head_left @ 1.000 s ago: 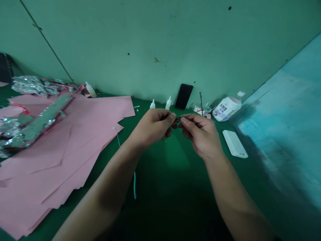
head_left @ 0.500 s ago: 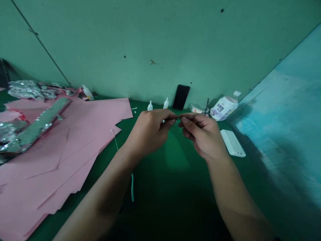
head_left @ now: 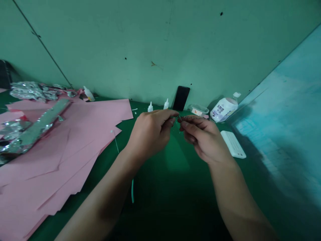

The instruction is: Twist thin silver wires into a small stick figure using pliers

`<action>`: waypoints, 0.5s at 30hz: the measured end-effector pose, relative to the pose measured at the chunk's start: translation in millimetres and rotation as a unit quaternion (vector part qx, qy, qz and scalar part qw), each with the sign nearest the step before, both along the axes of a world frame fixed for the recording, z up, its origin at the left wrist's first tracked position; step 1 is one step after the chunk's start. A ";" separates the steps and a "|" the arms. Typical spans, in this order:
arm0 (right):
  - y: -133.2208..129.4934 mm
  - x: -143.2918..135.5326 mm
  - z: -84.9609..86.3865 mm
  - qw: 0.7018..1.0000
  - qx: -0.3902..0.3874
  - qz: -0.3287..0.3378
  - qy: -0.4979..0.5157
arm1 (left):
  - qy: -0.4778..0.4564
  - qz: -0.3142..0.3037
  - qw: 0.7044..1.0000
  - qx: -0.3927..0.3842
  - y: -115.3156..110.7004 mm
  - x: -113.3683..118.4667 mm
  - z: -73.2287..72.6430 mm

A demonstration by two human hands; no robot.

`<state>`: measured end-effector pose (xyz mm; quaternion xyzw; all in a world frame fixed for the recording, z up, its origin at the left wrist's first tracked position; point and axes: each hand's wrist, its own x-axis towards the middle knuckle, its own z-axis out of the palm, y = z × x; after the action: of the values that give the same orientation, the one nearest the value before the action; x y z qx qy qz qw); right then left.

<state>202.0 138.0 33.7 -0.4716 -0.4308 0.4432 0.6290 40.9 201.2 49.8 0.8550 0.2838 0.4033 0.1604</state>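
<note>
My left hand [head_left: 151,130] and my right hand [head_left: 203,135] meet over the green table, fingertips almost touching. Between them is a thin twisted wire-like strand [head_left: 191,117], pinched at my right fingertips and running back over the right fingers. A finer strand end shows in the small gap between the hands. The left thumb and forefinger are pressed together at the strand's other end; the grip itself is mostly hidden.
Pink sheets [head_left: 82,134] and crinkled silver foil [head_left: 30,90] cover the left. Along the wall stand small white bottles [head_left: 150,107], a black phone [head_left: 181,98], a clear tub [head_left: 199,109] and a labelled bottle [head_left: 224,108]. A white flat box [head_left: 233,144] lies right.
The strand's upright end no longer stands up beside the clear tub; the strand now lies lower along my right fingers. Both hands have shifted slightly, and the view has tilted a little.
</note>
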 end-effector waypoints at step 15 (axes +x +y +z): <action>-1.7 -0.9 3.2 0.999 -0.031 0.021 0.029 | 0.082 0.010 0.984 0.156 2.3 -2.2 -3.6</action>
<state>201.1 136.2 36.9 -0.4684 -0.4082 0.4827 0.6173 38.8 203.5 46.2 0.8969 0.2383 0.3726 -0.0033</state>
